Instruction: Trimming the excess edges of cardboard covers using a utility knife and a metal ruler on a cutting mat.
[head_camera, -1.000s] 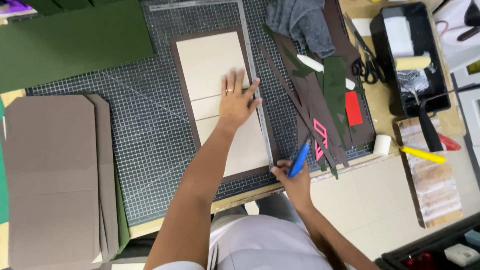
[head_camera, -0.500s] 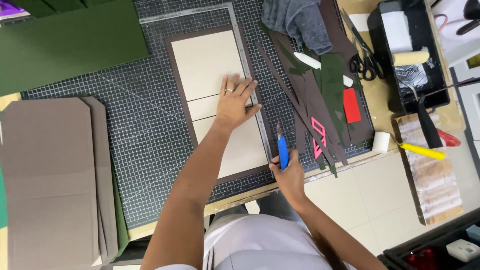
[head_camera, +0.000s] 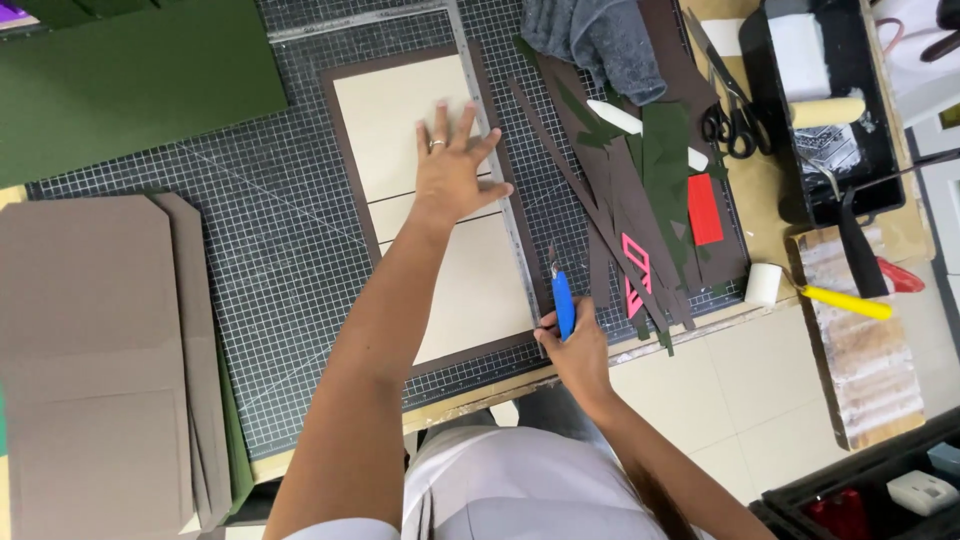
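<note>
The cream card panels (head_camera: 440, 190) lie on a dark brown sheet (head_camera: 345, 170) near the middle of the gridded cutting mat (head_camera: 250, 250). A metal ruler (head_camera: 500, 190) runs along the right edge of the card. The left hand (head_camera: 450, 175) lies flat on the card, fingers spread wide, the outer ones reaching onto the ruler and pinning it. Just off the near right corner of the card, the right hand (head_camera: 575, 350) has its fingers pinched around a blue craft knife (head_camera: 563, 303), blade pointing away from the person, close beside the ruler's near end.

The step in hand looks like a trimming cut on the brown sheet along the ruler. As a judgement, that calls for steady downward pressure from the left hand so the ruler does not slip, and for the blade to stay against the ruler's edge, clear of the spread fingers.

Right of the card lie long brown and green offcuts (head_camera: 640, 180), a red slip (head_camera: 703, 208) and a pink cut-out shape (head_camera: 635, 272). Beyond them, farther right, are black scissors (head_camera: 735, 125), a grey cloth (head_camera: 600, 35), a small white roll (head_camera: 765, 283), a yellow-handled tool (head_camera: 845, 302) on a wooden board (head_camera: 870, 370), and a black tray (head_camera: 830, 190) holding a paint roller (head_camera: 825, 108). Left of the card sit a green sheet (head_camera: 130, 80) and a stack of grey-brown folded boards (head_camera: 100, 350). The mat rests on a table (head_camera: 500, 390) with a worn front edge; pale floor tiles (head_camera: 740, 400) show below it.
</note>
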